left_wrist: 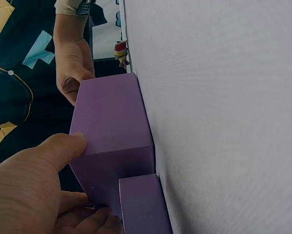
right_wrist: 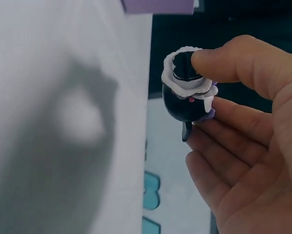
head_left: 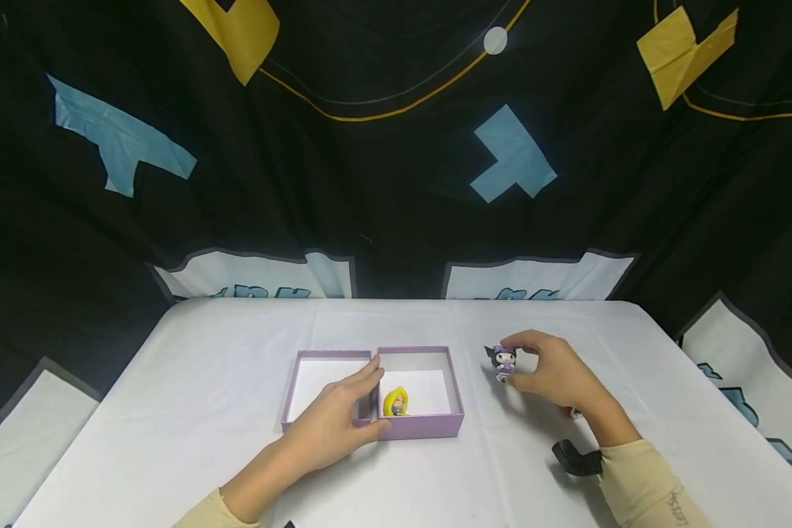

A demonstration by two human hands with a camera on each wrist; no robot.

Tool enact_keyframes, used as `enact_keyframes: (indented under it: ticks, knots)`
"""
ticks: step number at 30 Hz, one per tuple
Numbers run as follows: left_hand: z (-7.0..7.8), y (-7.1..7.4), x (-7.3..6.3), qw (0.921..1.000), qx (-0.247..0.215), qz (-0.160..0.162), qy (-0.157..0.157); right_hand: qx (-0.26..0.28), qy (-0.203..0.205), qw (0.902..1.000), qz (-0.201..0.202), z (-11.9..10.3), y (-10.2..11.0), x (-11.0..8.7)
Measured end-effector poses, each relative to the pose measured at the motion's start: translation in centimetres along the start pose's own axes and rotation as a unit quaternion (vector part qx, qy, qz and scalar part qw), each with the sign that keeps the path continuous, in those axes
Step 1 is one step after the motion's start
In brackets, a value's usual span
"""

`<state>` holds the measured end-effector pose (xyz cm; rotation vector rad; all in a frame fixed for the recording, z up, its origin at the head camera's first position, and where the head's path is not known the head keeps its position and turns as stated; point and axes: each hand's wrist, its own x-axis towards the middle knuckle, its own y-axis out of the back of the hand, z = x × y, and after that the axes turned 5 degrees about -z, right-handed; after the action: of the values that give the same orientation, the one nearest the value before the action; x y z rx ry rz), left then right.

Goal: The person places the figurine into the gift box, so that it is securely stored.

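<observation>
An open purple box [head_left: 422,425] stands on the table, with a yellow-haired figurine [head_left: 395,402] in its near left corner. My left hand [head_left: 333,422] holds this box at its left side, the thumb [left_wrist: 77,143] on the front corner and the fingers by the left wall. Close on the left lies a shallower purple box part [head_left: 293,389], partly covered by that hand. To the right, my right hand [head_left: 554,370] pinches a small figurine [head_left: 504,361] with a black hood and purple clothes, above the table. Its dark base [right_wrist: 185,66] touches the thumb in the right wrist view.
Another small figurine [left_wrist: 120,53], red and yellow, stands on the table; in the head view the right forearm mostly hides it. A black device [head_left: 576,460] sits at the right wrist. A black curtain [head_left: 369,198] hangs behind the white-covered table [head_left: 224,330].
</observation>
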<state>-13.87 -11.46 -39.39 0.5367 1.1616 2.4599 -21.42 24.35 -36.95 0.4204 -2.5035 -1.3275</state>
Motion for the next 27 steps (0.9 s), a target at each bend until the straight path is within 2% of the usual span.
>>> enact_keyframes:
  ticks: [14,20,27]
  knots:
    - [0.0,0.1,0.0,1.0,-0.001,-0.002,-0.002,0.004,0.102,0.9947,0.004,-5.0,-0.3,1.0]
    - [0.0,0.1,0.0,1.0,0.001,-0.002,-0.001,0.0,0.111,0.9938,-0.009,-6.8,-1.0,1.4]
    - [0.0,0.1,0.0,1.0,0.003,-0.005,0.001,0.0,0.106,0.9939,-0.03,-8.0,-2.7,2.0]
